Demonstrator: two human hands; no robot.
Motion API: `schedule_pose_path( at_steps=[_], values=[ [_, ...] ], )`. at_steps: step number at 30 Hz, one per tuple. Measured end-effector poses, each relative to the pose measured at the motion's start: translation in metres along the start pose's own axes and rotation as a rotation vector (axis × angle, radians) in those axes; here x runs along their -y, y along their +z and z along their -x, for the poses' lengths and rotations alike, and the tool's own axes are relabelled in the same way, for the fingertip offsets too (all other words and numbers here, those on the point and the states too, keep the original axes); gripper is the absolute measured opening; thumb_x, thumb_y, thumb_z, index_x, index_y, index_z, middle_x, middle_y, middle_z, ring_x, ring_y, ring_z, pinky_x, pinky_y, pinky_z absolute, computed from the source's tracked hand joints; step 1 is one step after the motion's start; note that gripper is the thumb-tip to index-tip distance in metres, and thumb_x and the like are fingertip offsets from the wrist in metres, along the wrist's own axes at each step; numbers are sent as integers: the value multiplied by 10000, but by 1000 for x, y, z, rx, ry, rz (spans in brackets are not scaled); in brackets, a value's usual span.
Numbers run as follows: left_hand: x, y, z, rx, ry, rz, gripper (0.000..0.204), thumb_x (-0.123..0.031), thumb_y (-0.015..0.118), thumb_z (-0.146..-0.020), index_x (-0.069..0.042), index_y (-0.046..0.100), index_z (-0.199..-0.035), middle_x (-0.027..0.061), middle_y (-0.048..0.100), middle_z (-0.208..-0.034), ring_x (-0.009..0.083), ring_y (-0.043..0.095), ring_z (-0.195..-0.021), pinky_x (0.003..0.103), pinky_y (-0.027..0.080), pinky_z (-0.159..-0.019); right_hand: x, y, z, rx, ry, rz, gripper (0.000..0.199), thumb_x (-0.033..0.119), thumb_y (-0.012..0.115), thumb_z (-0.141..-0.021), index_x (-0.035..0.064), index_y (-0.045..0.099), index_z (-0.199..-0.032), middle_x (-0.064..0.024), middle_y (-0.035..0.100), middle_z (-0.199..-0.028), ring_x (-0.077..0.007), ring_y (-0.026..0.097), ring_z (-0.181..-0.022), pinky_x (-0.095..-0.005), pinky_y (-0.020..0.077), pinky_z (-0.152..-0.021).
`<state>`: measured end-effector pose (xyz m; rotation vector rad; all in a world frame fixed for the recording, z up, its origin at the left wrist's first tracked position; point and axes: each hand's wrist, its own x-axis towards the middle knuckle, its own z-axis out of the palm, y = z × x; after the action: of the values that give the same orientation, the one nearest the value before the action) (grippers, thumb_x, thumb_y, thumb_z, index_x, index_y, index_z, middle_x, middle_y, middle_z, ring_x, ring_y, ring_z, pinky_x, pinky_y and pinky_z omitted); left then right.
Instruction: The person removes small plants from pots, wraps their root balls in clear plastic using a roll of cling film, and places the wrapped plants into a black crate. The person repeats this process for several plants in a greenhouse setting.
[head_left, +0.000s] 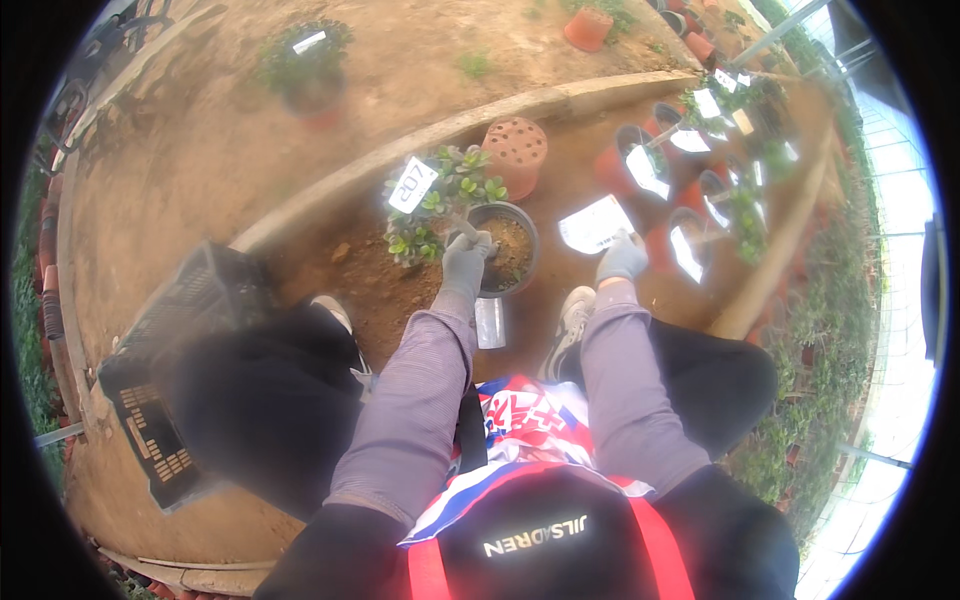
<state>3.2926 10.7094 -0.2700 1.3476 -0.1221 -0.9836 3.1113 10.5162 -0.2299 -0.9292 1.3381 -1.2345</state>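
Between my feet stands a dark pot [520, 240] of brown soil. A bushy succulent plant [465, 180] with thick green leaves leans out over its left side, a white tag [413, 185] among the leaves. My left hand [464, 266], in a grey glove, is closed round the plant's stem at the pot's rim. To the right of the pot, my right hand [624, 258], also gloved, pinches the edge of a white paper label [597, 224]. A clear or silvery strip [490, 323] lies just below the pot; its kind is unclear.
An upturned terracotta pot [516, 155] with holes sits behind the plant. Several tagged potted plants [688, 245] crowd the right. A black plastic crate [165, 400] stands by my left leg. A low curb [400, 145] crosses behind, with another potted plant [310, 75] beyond.
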Motion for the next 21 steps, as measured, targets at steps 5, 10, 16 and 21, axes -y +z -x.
schedule_pose_path(
  at_steps=[5, 10, 16, 21],
  values=[
    [32, -35, -28, 49, 225, -495, 280, -273, 643, -997, -25, 690, -1117, 39, 721, -982, 113, 637, -906, 266, 490, -853, -76, -14, -30, 125, 334, 453, 399, 320, 582, -1001, 5, 621, -1242, -121, 671, -1176, -200, 627, -1013, -362, 493, -887],
    [29, -54, -28, 33, 69, -342, 343, -277, 707, -956, -17, 661, -1176, 56, 712, -1035, 137, 656, -924, 274, 509, -857, -118, 29, 40, 480, 657, 269, 528, 411, 638, -965, -15, 616, -1276, -139, 663, -1207, -229, 630, -1029, -380, 506, -905],
    [16, -59, -27, -70, -222, 158, 311, -191, 601, -989, -7, 611, -1239, 66, 668, -986, 143, 639, -868, 277, 527, -733, -77, 71, 83, 138, 620, 289, 521, 475, 607, -961, -25, 700, -1074, -126, 699, -976, -227, 633, -871, -407, 508, -784],
    [30, -68, -35, -94, 24, -84, 579, -251, 840, -814, 5, 589, -1269, 117, 700, -1062, 209, 694, -949, 324, 569, -819, -80, 83, 109, 2, 551, 615, 577, 503, 595, -964, -63, 680, -1037, -114, 680, -942, -221, 623, -848, -407, 511, -751]
  ],
)
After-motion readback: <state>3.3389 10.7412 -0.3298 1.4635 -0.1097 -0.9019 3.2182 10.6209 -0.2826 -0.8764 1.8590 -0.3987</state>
